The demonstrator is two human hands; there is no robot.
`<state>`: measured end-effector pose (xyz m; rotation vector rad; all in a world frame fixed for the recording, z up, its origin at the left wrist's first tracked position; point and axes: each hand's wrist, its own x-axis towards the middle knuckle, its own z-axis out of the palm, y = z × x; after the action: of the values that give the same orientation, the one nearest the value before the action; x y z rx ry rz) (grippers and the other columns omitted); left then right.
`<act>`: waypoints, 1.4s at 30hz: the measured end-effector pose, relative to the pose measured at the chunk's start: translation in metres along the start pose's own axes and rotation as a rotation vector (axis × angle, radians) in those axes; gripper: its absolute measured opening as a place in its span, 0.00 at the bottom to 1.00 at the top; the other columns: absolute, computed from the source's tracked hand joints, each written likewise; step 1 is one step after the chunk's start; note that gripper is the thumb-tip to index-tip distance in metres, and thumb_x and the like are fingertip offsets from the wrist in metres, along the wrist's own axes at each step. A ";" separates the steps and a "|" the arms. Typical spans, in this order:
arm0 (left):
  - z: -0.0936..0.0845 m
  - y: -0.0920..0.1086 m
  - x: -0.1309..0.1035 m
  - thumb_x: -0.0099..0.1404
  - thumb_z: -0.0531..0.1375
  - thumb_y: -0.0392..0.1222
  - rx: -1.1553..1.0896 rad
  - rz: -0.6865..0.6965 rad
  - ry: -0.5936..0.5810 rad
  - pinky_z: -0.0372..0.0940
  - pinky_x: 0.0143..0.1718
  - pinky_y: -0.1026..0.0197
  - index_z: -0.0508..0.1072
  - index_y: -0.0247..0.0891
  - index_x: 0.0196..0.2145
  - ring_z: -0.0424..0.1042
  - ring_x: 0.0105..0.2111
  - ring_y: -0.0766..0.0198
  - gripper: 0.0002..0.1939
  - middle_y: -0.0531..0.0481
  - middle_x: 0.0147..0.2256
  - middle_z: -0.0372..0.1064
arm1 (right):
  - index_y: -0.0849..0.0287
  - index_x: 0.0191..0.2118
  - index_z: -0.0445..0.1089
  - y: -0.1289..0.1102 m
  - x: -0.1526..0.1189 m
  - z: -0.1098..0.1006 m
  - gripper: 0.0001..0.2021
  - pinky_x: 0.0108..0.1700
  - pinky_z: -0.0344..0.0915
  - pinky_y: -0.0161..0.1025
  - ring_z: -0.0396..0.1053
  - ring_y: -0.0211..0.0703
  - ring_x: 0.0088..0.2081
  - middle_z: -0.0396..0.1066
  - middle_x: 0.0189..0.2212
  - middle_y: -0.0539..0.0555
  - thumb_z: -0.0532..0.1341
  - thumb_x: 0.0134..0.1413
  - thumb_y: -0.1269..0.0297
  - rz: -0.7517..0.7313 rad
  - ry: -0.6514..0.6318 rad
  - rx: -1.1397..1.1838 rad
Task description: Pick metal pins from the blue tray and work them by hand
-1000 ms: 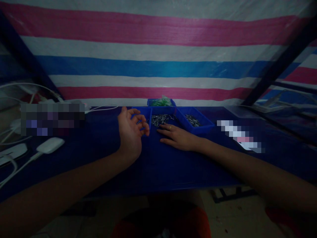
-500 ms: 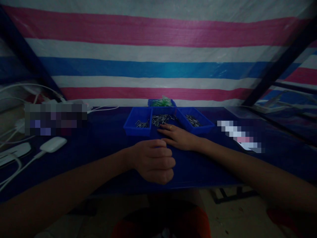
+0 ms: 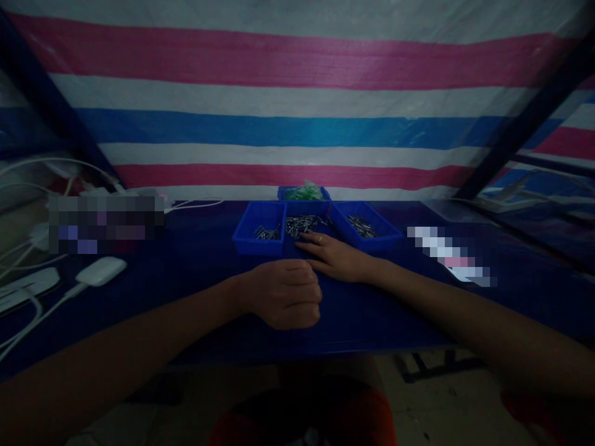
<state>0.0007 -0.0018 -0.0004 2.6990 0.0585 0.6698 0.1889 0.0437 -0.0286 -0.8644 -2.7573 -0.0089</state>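
Note:
My left hand (image 3: 283, 294) is curled into a fist over the near part of the blue table (image 3: 195, 260); whether anything is inside it is hidden. Just beyond, my right hand (image 3: 339, 257) lies flat with its fingers stretched out. Its fingertips are by a heap of thin metal pieces (image 3: 302, 223) between two blue bins. Similar metal pieces (image 3: 267, 233), some of them bent, lie in the left bin (image 3: 258, 246). The right bin (image 3: 383, 240) holds more small metal rods (image 3: 361, 226).
Behind the heap, another blue bin (image 3: 281, 193) contains green plastic bags (image 3: 304, 191). On the left are a white charger (image 3: 101, 271), cables and a blurred-out object (image 3: 106, 224). A pixelated flat item (image 3: 449, 257) lies on the right. Striped sheeting (image 3: 297, 130) hangs behind.
My left fist has turned slightly and shifted a little to the left and up. My right hand and the bins have stayed in place.

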 end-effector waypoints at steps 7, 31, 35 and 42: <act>0.008 0.002 0.002 0.47 0.58 0.45 0.198 0.328 -0.026 0.44 0.16 0.60 0.55 0.42 0.13 0.47 0.15 0.67 0.14 0.56 0.13 0.50 | 0.66 0.56 0.56 0.000 0.001 -0.001 0.26 0.56 0.50 0.50 0.49 0.51 0.58 0.53 0.57 0.65 0.46 0.59 0.53 0.019 -0.007 0.016; 0.019 -0.005 -0.001 0.62 0.49 0.41 0.707 -0.043 -0.187 0.51 0.15 0.64 0.67 0.36 0.17 0.66 0.16 0.67 0.18 0.53 0.16 0.67 | 0.66 0.55 0.57 0.004 0.000 0.000 0.20 0.47 0.60 0.46 0.61 0.47 0.46 0.61 0.46 0.63 0.47 0.59 0.65 0.011 0.080 -0.046; 0.018 -0.009 0.000 0.63 0.48 0.42 0.707 -0.182 -0.270 0.52 0.18 0.64 0.68 0.36 0.21 0.68 0.20 0.66 0.16 0.53 0.20 0.68 | 0.65 0.46 0.65 0.002 -0.001 -0.005 0.14 0.43 0.61 0.41 0.63 0.43 0.41 0.63 0.41 0.60 0.49 0.56 0.71 0.038 0.052 -0.058; 0.016 -0.006 0.002 0.64 0.46 0.44 0.705 -0.292 -0.326 0.55 0.20 0.64 0.68 0.37 0.25 0.69 0.23 0.63 0.16 0.52 0.23 0.69 | 0.65 0.36 0.66 0.002 0.000 -0.010 0.09 0.37 0.60 0.35 0.63 0.38 0.33 0.64 0.32 0.56 0.50 0.55 0.75 0.091 0.017 -0.049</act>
<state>0.0101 -0.0011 -0.0149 3.3179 0.7081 0.1134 0.1925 0.0450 -0.0194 -0.9966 -2.7098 -0.0665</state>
